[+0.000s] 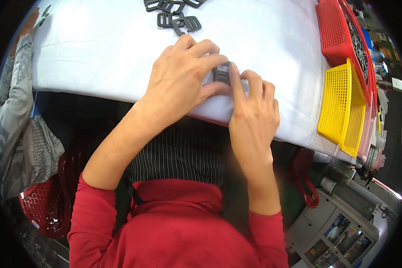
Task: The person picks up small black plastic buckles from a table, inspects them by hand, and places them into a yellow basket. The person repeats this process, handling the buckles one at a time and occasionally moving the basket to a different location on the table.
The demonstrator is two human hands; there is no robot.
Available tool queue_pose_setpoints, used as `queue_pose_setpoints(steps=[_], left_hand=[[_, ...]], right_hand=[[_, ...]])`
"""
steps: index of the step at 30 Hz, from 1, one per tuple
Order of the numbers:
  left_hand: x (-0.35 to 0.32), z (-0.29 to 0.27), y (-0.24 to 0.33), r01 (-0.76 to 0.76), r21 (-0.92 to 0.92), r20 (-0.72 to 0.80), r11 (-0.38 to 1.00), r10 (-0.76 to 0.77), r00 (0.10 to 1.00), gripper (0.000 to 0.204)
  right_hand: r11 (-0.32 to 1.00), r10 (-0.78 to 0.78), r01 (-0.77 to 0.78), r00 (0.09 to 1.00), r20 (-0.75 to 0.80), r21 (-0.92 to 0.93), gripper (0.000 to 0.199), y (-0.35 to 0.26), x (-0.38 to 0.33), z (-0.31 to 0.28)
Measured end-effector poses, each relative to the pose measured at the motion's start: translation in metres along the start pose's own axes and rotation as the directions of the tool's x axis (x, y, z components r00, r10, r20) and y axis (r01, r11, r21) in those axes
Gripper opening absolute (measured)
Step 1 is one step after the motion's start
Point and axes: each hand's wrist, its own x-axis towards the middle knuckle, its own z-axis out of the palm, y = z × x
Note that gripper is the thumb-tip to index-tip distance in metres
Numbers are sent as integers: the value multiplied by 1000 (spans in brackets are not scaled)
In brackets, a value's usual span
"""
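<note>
A small black slotted buckle point(221, 76) is at the front part of the white-covered table. My left hand point(183, 71) grips it from the left, with the thumb at its near edge and the index finger at its far edge. My right hand point(255, 105) is closed in from the right, its index fingertip against the buckle's right side and the other fingers curled; its thumb is hidden. Farther up the table, beyond my left hand, lies a loose group of similar black buckles point(191, 23), some overlapping.
At the table's right edge stand a yellow basket point(336, 107) and a red basket point(332, 38), with black and grey pieces beside them. Another person's grey sleeve point(20, 85) and hand are at the far left, near small dark pieces. A dark red chair point(44, 205) stands lower left.
</note>
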Motion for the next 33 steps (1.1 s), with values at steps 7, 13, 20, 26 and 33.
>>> queue_pose_setpoints(steps=[7,13,20,26,33], left_hand=[[-4,-5,-1,-59,0,9,998,59,998,29],[21,-18,-7,93,-156,144,983,-71,987,21],[5,-13,-12,-17,-7,-39,1000,16,999,33],[4,-14,-8,-26,32,73,999,24,997,39],[5,-15,-8,-23,44,71,999,20,997,38]], right_hand=[[970,55,-62,998,36,236,45,6,3,-10],[834,204,-127,975,-87,537,44,14,-2,-15],[897,84,-54,995,-49,438,44,7,-14,13],[962,67,-75,997,41,263,47,-5,-2,14],[976,-23,-6,992,128,220,46,5,-11,1]])
